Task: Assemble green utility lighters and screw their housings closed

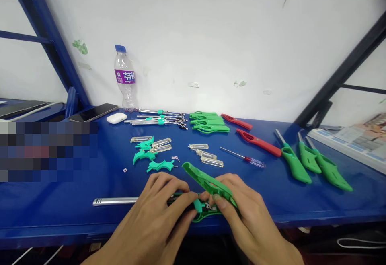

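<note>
Left hand (159, 204) hides the inner end of the metal tube (116, 201); right hand (241, 200) covers part of the raised green shell (208, 181). Wiring (208, 205) between them is too small to trace. Pixelation blurs the area left of both hands. White printed item (356, 146), far right, runs off-frame, text unreadable.

My two bare wrists (273, 239) come in over the front edge of the bench (60, 212) and slant inward toward each other. My left grip (159, 202) has its back turned up, knuckles bent, with thumb and forefinger drawn close in a pinch. My right grip (244, 200), level with it and just beside it, is closed too, its fingers curled under and its thumb pressing from the near side.
</note>
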Demonstrator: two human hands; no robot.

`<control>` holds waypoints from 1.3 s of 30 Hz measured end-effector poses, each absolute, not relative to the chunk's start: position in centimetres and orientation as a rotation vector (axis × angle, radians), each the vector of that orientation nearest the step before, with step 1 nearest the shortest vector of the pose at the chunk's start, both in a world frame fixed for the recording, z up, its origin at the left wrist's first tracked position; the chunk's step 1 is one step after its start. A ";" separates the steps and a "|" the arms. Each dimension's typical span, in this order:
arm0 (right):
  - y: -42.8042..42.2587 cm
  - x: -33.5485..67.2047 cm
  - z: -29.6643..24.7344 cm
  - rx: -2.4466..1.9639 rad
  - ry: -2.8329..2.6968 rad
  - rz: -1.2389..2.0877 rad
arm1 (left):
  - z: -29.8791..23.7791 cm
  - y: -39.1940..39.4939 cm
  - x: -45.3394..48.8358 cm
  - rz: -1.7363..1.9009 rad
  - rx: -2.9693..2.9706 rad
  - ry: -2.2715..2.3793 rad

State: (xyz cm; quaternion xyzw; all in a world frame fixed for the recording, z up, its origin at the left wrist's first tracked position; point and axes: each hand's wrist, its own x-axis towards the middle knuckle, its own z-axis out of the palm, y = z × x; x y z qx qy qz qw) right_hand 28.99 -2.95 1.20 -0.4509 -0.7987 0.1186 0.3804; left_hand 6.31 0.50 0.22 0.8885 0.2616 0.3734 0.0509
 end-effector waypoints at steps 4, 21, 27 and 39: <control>-3.0 29.2 1.0 -1.123 -2.120 0.247 | 0.0 0.4 6.2 1.045 2.759 0.854; -3.2 30.0 -0.2 -1.137 -1.788 0.383 | 0.0 0.3 6.0 1.070 2.711 0.845; -2.9 31.9 -1.3 -1.046 -1.444 0.466 | -0.1 0.3 5.9 1.111 2.688 0.859; -4.4 31.9 1.4 -1.270 -2.045 -0.231 | 0.7 -0.3 2.9 1.393 2.516 1.134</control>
